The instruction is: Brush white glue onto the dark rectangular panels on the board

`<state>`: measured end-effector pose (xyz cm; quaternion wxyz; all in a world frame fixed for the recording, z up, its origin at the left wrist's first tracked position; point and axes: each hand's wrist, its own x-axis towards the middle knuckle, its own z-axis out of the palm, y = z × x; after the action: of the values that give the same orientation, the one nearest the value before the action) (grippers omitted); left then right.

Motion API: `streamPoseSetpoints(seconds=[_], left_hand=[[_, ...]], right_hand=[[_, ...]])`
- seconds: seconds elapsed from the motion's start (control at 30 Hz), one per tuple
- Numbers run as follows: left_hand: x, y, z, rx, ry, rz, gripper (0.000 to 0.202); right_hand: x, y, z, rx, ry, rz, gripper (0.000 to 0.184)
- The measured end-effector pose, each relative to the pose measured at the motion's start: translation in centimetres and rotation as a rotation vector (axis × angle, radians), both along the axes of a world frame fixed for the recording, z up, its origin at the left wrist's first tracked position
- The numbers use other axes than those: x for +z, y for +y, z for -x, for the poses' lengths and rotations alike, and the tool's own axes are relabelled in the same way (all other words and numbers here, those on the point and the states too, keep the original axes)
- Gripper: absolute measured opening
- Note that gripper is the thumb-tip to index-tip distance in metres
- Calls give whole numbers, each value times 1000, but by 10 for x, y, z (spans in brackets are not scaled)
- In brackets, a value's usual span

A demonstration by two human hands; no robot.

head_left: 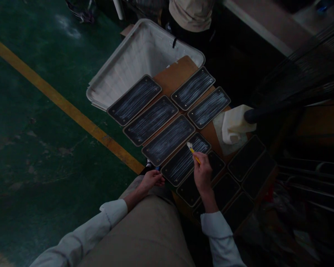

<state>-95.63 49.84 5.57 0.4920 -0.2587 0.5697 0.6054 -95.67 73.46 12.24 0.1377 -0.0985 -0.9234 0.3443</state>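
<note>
A small brush (192,147) with a yellow handle and whitish bristles is pinched in my right hand (202,171). Its bristles touch a dark rectangular panel (178,167) with rounded corners, streaked with whitish strokes. My left hand (153,179) is beside that panel's near left corner, fingers curled together; whether they grip anything is hidden. Farther up lie several more streaked panels, among them one dark panel (168,140) directly beyond. Toward me and to the right, panels such as this plain dark panel (224,191) show no streaks, partly behind my right forearm.
The panels lie on a brown board (180,72) that reaches over a large white bin (119,78). A white plastic jug (236,124) stands at the right. Another person's beige-clothed torso (192,15) is beyond the bin. A yellow line (64,105) crosses the green floor.
</note>
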Motion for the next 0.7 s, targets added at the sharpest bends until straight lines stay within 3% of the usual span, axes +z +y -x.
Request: streamPoseSetpoints(seconds=[0.17,0.27,0.37,0.5,0.7], left_hand=[[2,-2,4,-30,-3,-21,16],[0,-3,5,-54,-18,-16,13],[-5,-4,4,-58,-17,-26,16],[-10,-5,3,-58,-28,-24,26],[-6,-2,0,-50,36,26,33]], right_hand=[[13,-67,-62,111,-201,158,24],[27,-92,-87,132,-299,258,25],[35,-89,-88,37,-305,296,24],[29,-71,-83,-112,-213,242,24],[26,-73,-113,-38,-277,392,24]])
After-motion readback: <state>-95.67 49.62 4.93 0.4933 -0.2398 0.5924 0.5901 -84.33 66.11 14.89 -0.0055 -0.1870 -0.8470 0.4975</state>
